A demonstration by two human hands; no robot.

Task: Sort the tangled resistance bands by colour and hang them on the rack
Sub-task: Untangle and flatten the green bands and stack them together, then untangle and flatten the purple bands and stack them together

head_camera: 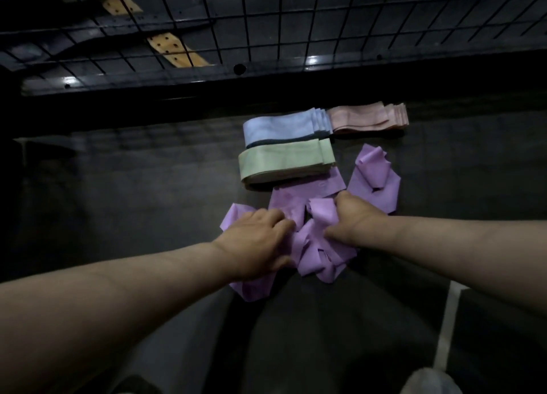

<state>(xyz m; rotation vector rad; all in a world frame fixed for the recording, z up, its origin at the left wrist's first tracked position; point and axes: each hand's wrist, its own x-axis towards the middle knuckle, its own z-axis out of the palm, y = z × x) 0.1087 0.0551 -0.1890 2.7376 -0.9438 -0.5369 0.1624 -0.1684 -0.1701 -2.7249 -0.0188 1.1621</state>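
A crumpled heap of purple bands (pixel 376 183) lies on the dark floor in front of me. My left hand (pixel 257 242) grips the heap's left side, fingers curled into the purple material. My right hand (pixel 349 219) grips a bunched fold near the middle of the heap. Behind the heap lie three folded stacks: green bands (pixel 284 161) nearest, blue bands (pixel 284 127) behind them, and pink bands (pixel 367 118) to the right. A black wire-grid rack (pixel 296 18) stands across the back.
The dark floor (pixel 133 186) stretches to the left and right of the bands. A white strip (pixel 447 319) runs along the floor at the lower right. Pale wooden slats (pixel 174 49) show behind the grid at upper left.
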